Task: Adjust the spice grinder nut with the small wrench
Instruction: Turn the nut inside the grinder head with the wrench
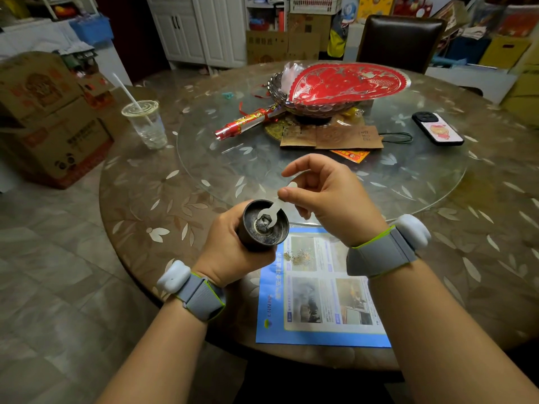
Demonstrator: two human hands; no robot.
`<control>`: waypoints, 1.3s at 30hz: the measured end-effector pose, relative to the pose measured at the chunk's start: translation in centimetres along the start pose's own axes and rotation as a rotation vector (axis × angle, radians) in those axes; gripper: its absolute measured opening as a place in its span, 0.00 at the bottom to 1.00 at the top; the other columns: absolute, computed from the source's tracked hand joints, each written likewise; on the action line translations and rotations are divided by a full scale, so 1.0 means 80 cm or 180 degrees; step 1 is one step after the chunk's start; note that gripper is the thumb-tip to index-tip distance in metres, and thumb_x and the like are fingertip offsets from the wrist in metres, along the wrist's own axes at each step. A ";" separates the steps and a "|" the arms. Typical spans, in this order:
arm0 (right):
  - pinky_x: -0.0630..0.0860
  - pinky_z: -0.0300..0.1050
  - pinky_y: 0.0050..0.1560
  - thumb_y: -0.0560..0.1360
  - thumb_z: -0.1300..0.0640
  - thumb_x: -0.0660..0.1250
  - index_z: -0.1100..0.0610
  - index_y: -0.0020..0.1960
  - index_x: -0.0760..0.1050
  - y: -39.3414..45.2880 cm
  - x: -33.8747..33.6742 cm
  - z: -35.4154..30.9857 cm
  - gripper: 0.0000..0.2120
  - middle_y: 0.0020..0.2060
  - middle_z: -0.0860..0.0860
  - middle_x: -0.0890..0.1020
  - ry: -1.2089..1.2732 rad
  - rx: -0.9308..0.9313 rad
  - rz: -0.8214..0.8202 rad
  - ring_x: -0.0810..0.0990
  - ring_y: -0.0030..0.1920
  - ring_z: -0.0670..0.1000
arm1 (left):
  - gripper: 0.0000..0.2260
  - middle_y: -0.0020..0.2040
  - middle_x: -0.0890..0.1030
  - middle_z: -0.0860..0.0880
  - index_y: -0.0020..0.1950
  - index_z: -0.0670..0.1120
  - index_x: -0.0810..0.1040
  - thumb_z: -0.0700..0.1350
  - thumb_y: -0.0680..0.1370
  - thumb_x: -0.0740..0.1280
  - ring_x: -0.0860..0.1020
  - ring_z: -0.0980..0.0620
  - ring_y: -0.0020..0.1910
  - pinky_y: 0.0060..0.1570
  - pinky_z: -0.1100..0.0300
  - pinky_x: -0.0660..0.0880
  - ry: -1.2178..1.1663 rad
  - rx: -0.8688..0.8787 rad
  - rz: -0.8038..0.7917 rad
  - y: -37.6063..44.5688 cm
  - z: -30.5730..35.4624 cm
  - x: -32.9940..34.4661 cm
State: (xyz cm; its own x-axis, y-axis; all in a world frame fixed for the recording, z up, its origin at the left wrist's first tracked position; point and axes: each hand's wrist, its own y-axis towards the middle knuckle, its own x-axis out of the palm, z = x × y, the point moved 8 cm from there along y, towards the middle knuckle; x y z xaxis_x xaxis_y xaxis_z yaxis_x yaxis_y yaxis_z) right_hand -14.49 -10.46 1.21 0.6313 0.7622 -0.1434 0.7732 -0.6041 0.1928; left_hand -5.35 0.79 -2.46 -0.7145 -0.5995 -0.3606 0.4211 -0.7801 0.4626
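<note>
My left hand (230,252) grips a dark round spice grinder (272,233) with its open underside tilted up toward me. A grey nut (264,222) sits in the middle of that underside. My right hand (329,199) pinches the handle of a small pale flat wrench (277,206) between thumb and fingers. The wrench's open jaw rests around the nut. Both hands hover above the near edge of the round table (163,205).
A blue leaflet (320,290) with a little pile of ground spice (299,256) lies under my hands. Farther off stand a plastic cup with straw (147,123), a red-covered glass bowl (335,88), a foil roll (245,122), brown packets (332,137) and a phone (437,128). Cardboard boxes (49,118) stand at the left.
</note>
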 end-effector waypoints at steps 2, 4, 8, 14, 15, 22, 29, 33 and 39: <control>0.71 0.41 0.28 0.70 0.68 0.73 0.60 0.48 0.75 0.004 0.006 -0.002 0.10 0.30 0.57 0.76 0.0049 -0.0029 -0.0069 0.72 0.23 0.48 | 0.23 0.47 0.80 0.69 0.51 0.67 0.77 0.47 0.60 0.70 0.79 0.67 0.47 0.48 0.74 0.73 -0.0015 -0.0024 0.0008 -0.001 -0.001 0.000; 0.70 0.39 0.26 0.70 0.69 0.72 0.62 0.48 0.76 0.006 0.010 0.000 0.09 0.28 0.54 0.75 0.0140 -0.0022 -0.0098 0.71 0.22 0.47 | 0.20 0.47 0.80 0.69 0.50 0.62 0.76 0.46 0.60 0.70 0.79 0.68 0.46 0.47 0.74 0.73 -0.0033 -0.0046 0.0050 -0.002 -0.002 -0.002; 0.70 0.37 0.26 0.70 0.70 0.71 0.68 0.48 0.77 0.007 0.014 0.001 0.08 0.27 0.55 0.74 0.0221 -0.0033 -0.0066 0.71 0.22 0.45 | 0.21 0.47 0.81 0.69 0.51 0.59 0.74 0.46 0.60 0.70 0.79 0.69 0.46 0.47 0.76 0.72 -0.0080 -0.0092 0.0118 -0.002 -0.005 -0.007; 0.71 0.41 0.27 0.70 0.67 0.73 0.62 0.46 0.77 0.005 0.012 0.005 0.07 0.29 0.54 0.76 -0.0022 -0.0103 0.0051 0.72 0.23 0.48 | 0.21 0.47 0.80 0.70 0.51 0.58 0.74 0.46 0.60 0.70 0.79 0.69 0.46 0.47 0.76 0.72 -0.0049 -0.0089 0.0121 -0.001 -0.005 -0.007; 0.71 0.42 0.27 0.70 0.65 0.73 0.60 0.45 0.77 0.004 0.011 0.007 0.06 0.30 0.55 0.77 -0.0084 -0.0100 0.0070 0.72 0.23 0.48 | 0.21 0.47 0.80 0.70 0.52 0.58 0.74 0.46 0.60 0.70 0.79 0.70 0.46 0.47 0.76 0.72 -0.0031 -0.0079 0.0119 -0.001 -0.005 -0.007; 0.71 0.41 0.28 0.70 0.63 0.73 0.59 0.44 0.77 0.001 0.008 0.015 0.06 0.32 0.58 0.79 -0.0125 -0.0108 0.0162 0.72 0.24 0.50 | 0.21 0.46 0.80 0.70 0.50 0.60 0.74 0.46 0.60 0.70 0.79 0.69 0.45 0.46 0.76 0.72 0.0026 -0.0074 0.0085 -0.001 -0.004 -0.004; 0.71 0.42 0.28 0.70 0.63 0.73 0.57 0.43 0.77 0.001 0.008 0.019 0.06 0.32 0.56 0.78 -0.0090 -0.0098 0.0220 0.72 0.24 0.50 | 0.26 0.45 0.80 0.72 0.50 0.60 0.73 0.35 0.59 0.72 0.78 0.71 0.45 0.45 0.77 0.71 0.0151 -0.0120 0.0101 0.000 -0.010 -0.003; 0.70 0.43 0.29 0.71 0.63 0.73 0.59 0.46 0.77 -0.001 0.009 0.020 0.06 0.32 0.57 0.78 -0.0046 -0.0084 0.0222 0.72 0.24 0.50 | 0.21 0.46 0.80 0.71 0.50 0.61 0.74 0.46 0.60 0.71 0.78 0.70 0.45 0.46 0.76 0.72 0.0093 -0.0136 0.0117 0.000 -0.007 -0.004; 0.70 0.39 0.28 0.78 0.60 0.63 0.58 0.54 0.76 -0.011 0.020 0.019 0.06 0.31 0.53 0.78 0.0136 -0.0070 0.0151 0.71 0.23 0.47 | 0.19 0.43 0.82 0.66 0.48 0.59 0.75 0.47 0.58 0.70 0.79 0.65 0.43 0.46 0.70 0.75 -0.0035 -0.0277 0.0228 0.001 -0.017 -0.010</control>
State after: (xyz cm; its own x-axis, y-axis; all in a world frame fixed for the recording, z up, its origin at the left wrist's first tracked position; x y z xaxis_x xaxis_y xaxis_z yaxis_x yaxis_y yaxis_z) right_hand -14.03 -9.04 -0.65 0.6637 0.7423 -0.0920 0.7406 -0.6349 0.2199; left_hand -3.94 0.96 -3.21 -0.6868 -0.6526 -0.3201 0.5178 -0.7483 0.4147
